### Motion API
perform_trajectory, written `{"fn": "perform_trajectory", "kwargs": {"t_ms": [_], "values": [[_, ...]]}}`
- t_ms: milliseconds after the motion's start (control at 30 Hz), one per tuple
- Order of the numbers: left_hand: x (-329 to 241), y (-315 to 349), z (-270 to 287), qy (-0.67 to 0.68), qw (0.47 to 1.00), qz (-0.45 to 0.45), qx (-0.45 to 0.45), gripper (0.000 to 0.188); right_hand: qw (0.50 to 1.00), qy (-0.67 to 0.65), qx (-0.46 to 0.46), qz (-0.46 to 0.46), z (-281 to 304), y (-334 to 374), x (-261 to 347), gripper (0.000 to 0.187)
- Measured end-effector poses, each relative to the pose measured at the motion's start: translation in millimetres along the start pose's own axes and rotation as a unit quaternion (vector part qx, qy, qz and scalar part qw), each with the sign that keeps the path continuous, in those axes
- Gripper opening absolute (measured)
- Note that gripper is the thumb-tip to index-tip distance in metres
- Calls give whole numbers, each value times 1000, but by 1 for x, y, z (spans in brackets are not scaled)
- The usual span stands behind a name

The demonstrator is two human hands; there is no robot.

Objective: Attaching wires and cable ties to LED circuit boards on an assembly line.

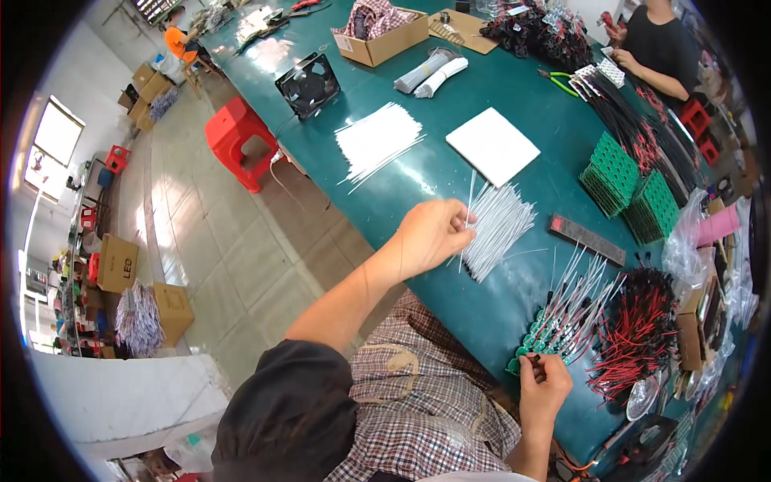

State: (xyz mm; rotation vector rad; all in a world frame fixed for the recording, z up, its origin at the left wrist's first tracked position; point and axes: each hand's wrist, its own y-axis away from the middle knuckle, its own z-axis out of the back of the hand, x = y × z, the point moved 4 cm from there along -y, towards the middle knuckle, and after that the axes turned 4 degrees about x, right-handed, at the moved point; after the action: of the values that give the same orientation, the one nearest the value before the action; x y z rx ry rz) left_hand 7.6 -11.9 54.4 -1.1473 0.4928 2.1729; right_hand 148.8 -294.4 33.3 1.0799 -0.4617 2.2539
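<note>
My left hand [430, 234] reaches over the green table [450, 104] and pinches one thin white wire out of a loose pile of white wires [499, 226]. At the table's near edge, my right hand [544, 386] has its fingers closed on a small green circuit board [530, 347] with white and red wires [574, 305] soldered to it. A heap of red and black wires [638, 329] lies just right of that board.
Further back lie a second fan of white wires [377, 140], a white foam square [492, 146], stacks of green boards [630, 185], a black fan [307, 84] and a cardboard box [384, 36]. Another person [660, 48] works at the far right. A red stool [241, 136] stands left.
</note>
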Motion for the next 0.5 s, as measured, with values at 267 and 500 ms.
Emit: {"fn": "perform_trajectory", "kwargs": {"t_ms": [267, 500], "values": [[-41, 59, -34, 47, 988, -122, 78, 10, 1000, 17, -1, 1, -3, -6, -6, 17], [-32, 105, -90, -117, 973, -198, 17, 14, 1000, 6, -2, -14, 2, 5, -8, 14]]}}
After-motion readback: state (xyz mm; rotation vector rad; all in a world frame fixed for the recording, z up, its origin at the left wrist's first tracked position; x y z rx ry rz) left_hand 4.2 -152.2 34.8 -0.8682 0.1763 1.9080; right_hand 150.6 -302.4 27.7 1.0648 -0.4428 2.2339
